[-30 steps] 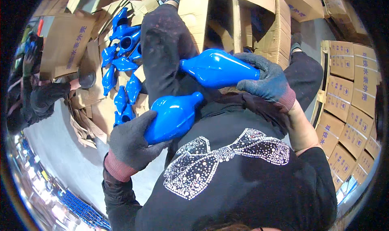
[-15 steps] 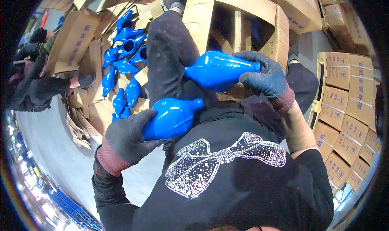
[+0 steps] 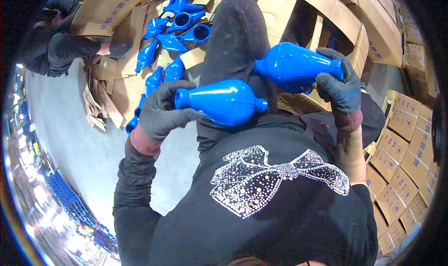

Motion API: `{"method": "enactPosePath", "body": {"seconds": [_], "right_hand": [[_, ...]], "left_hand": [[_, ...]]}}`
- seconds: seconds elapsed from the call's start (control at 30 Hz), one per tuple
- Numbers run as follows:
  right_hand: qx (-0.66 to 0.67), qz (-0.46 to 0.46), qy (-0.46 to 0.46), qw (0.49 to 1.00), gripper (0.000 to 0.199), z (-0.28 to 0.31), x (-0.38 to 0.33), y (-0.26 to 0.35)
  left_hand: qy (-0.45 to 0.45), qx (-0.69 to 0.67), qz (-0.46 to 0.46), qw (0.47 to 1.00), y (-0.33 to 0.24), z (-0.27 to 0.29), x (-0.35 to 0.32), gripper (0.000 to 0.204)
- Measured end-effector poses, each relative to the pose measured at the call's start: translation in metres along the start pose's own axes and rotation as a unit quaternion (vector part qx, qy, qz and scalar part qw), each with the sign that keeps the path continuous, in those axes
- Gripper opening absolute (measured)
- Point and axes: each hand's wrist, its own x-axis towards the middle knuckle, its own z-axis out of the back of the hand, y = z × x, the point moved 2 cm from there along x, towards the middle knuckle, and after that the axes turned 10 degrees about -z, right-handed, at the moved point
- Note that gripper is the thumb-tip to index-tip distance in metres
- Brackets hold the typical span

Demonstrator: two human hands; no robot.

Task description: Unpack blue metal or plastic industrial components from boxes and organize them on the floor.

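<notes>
My left hand [image 3: 161, 112], in a dark grey glove, grips a shiny blue pear-shaped plastic bottle [image 3: 223, 101] held sideways, its threaded neck pointing left. My right hand [image 3: 341, 89], also gloved, grips a second blue bottle [image 3: 293, 66] at its neck end, body pointing left. Both bottles hover in front of my chest, over my black trousers [image 3: 233, 37], close together but apart. My black top carries a sparkly bow design [image 3: 275, 177].
Several more blue bottles [image 3: 172, 37] lie on flattened cardboard [image 3: 116, 84] at upper left. An open cardboard box [image 3: 340, 23] stands ahead, stacked cartons [image 3: 401, 154] on the right. Another person in dark clothes [image 3: 60, 46] crouches at far left. Grey concrete floor [image 3: 79, 144] lies left.
Both hands have turned the bottles: the left bottle's neck now points left instead of up-right, and the right bottle has swung so its neck sits in my right hand.
</notes>
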Motion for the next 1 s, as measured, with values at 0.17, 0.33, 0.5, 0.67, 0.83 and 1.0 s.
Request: {"method": "enactPosePath", "body": {"seconds": [0.17, 0.33, 0.5, 0.67, 0.83, 1.0], "right_hand": [[-0.017, 0.051, 0.015, 0.998, 0.054, -0.009, -0.001, 0.005], [0.054, 0.043, 0.06, 0.996, 0.061, -0.01, 0.003, -0.002], [0.053, 0.057, 0.095, 0.992, 0.06, 0.002, 0.01, -0.013], [-0.114, 0.173, 0.064, 0.976, 0.055, -0.007, 0.005, 0.011], [-0.019, 0.235, 0.078, 0.969, 0.044, -0.031, 0.012, 0.016], [0.026, 0.22, 0.101, 0.97, 0.039, -0.04, 0.014, 0.029]], "left_hand": [[-0.078, -0.135, -0.044, 0.987, 0.035, -0.003, 0.007, 0.056], [-0.074, -0.152, -0.119, 0.978, 0.055, -0.018, 0.022, 0.07], [-0.049, -0.182, -0.144, 0.971, 0.05, -0.031, 0.039, 0.077], [-0.044, -0.217, -0.133, 0.966, 0.026, -0.044, 0.041, 0.072], [-0.018, -0.12, -0.227, 0.966, 0.004, -0.063, 0.036, 0.061], [-0.011, 0.006, -0.331, 0.944, -0.019, -0.064, 0.023, 0.054]]}}
